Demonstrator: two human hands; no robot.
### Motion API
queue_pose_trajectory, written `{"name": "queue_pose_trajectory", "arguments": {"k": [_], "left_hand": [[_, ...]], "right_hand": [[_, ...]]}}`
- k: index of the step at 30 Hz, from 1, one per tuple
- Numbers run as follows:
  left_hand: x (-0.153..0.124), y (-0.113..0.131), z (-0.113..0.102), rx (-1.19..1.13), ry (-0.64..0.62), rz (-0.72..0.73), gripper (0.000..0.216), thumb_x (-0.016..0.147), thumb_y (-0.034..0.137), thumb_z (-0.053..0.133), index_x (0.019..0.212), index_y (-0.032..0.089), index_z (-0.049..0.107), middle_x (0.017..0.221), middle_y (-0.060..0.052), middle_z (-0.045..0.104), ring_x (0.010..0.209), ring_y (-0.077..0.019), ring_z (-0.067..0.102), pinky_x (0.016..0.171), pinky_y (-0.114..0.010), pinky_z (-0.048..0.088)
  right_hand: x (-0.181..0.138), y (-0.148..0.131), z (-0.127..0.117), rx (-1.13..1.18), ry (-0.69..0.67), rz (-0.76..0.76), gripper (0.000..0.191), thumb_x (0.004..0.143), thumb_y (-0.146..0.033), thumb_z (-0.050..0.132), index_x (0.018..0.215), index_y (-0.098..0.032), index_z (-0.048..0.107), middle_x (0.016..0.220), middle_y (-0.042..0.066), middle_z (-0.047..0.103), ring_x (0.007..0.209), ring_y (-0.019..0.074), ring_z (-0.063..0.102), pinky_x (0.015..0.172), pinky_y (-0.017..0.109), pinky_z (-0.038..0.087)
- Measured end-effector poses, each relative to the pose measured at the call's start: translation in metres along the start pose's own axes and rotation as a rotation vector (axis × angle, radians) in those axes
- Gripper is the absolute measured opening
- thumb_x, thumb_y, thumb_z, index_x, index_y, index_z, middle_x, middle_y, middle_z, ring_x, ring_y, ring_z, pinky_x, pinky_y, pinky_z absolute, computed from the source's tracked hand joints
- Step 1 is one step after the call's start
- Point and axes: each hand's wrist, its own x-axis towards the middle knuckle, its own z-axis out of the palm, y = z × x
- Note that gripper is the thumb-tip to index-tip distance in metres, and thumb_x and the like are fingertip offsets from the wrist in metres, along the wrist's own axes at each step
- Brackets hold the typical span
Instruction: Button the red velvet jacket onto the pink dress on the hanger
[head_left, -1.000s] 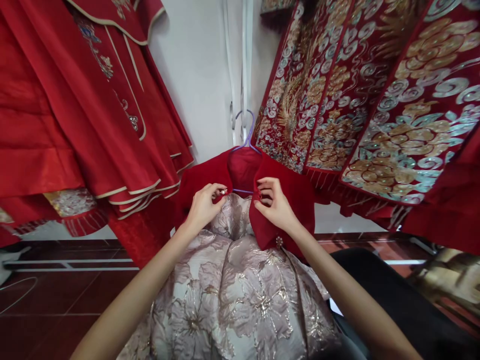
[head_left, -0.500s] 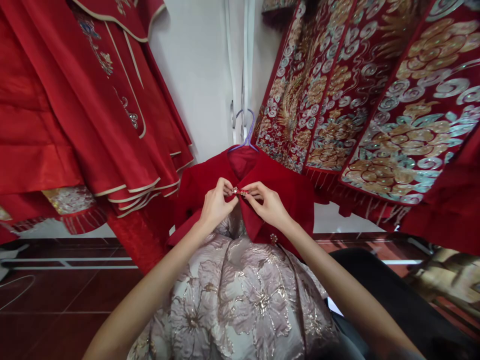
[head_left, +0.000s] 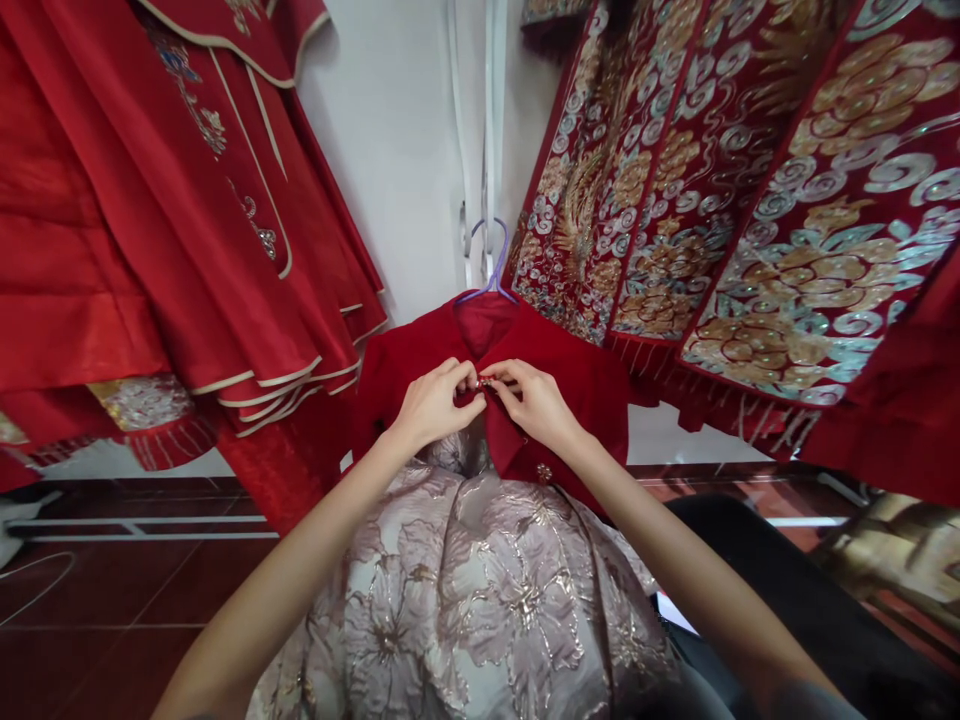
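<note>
A red jacket (head_left: pixel 581 385) hangs on a purple hanger (head_left: pixel 498 258) in front of me, over a pale pink floral brocade dress (head_left: pixel 517 600). My left hand (head_left: pixel 441 402) and my right hand (head_left: pixel 531 402) meet at the jacket's front opening, just below the collar. Between their fingertips glints a small jewelled button (head_left: pixel 484 382), partly covered by the fingers. Each hand is closed in a pinch there, the left from one front edge and the right from the other. Lower on the right-hand panel sits another jewelled button (head_left: pixel 544 473).
Red garments with cream piping (head_left: pixel 300 300) hang at left; an embroidered, fringed red garment (head_left: pixel 810 280) hangs at right. White straps (head_left: pixel 487 120) run down the wall to the hanger. A white rack bar (head_left: pixel 150 527) crosses low over the tiled floor.
My left hand has shifted slightly right, toward my right hand. The red strip and jewelled pieces that showed between the fingertips are now more covered. The jacket stays in place.
</note>
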Motion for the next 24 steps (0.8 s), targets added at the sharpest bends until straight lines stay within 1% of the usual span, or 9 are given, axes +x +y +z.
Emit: {"name": "queue_pose_trajectory", "arguments": {"k": [4,7,11,15,20,24], "left_hand": [[0.0027,-0.0003,-0.0010,-0.031,0.010,0.018,0.012,0.078,0.033,0.057,0.077,0.022,0.054,0.076,0.000,0.057,0.064,-0.0140,0.054,0.056,-0.025,0.037],[0.0042,-0.0008,-0.0008,-0.064,-0.006,0.053,0.009,0.078,0.029,0.055,0.076,0.020,0.055,0.073,0.001,0.056,0.062,-0.0130,0.052,0.057,-0.025,0.038],[0.0045,0.0003,-0.0016,-0.083,-0.016,0.092,0.006,0.078,0.024,0.054,0.075,0.019,0.055,0.070,0.001,0.055,0.060,-0.0122,0.051,0.058,-0.024,0.039],[0.0056,0.0016,-0.0029,-0.070,-0.047,0.130,0.006,0.079,0.020,0.052,0.075,0.019,0.056,0.071,0.000,0.057,0.060,-0.0116,0.051,0.058,-0.024,0.040],[0.0064,-0.0004,-0.0006,-0.092,-0.087,0.138,0.011,0.081,0.019,0.050,0.077,0.018,0.060,0.076,-0.002,0.060,0.063,-0.0123,0.055,0.061,-0.024,0.042],[0.0067,-0.0027,0.0013,-0.150,-0.103,0.141,0.014,0.083,0.019,0.049,0.079,0.018,0.062,0.077,-0.002,0.060,0.064,-0.0121,0.056,0.062,-0.023,0.043]], "right_hand": [[-0.0001,-0.0003,-0.0004,0.054,0.016,0.015,0.018,0.086,-0.021,0.055,0.100,-0.022,0.066,0.097,0.005,0.068,0.084,0.0169,0.066,0.075,0.031,0.059],[0.0019,0.0000,-0.0018,0.088,0.035,0.042,0.014,0.084,-0.026,0.059,0.095,-0.022,0.068,0.091,0.004,0.069,0.080,0.0164,0.067,0.073,0.032,0.059],[0.0046,0.0002,-0.0041,0.122,0.036,0.064,0.014,0.081,-0.031,0.064,0.090,-0.021,0.069,0.086,0.003,0.070,0.077,0.0164,0.067,0.072,0.032,0.060],[0.0046,-0.0002,-0.0045,0.133,0.025,0.073,0.012,0.080,-0.029,0.064,0.087,-0.020,0.067,0.083,0.002,0.069,0.076,0.0161,0.067,0.073,0.032,0.060],[0.0012,0.0010,0.0003,0.134,0.025,0.035,0.009,0.080,-0.024,0.059,0.088,-0.020,0.061,0.088,0.002,0.066,0.079,0.0152,0.066,0.079,0.033,0.058],[0.0005,0.0046,0.0010,0.145,0.029,0.025,0.013,0.080,-0.022,0.058,0.093,-0.020,0.057,0.091,0.002,0.064,0.080,0.0146,0.064,0.078,0.031,0.057]]}}
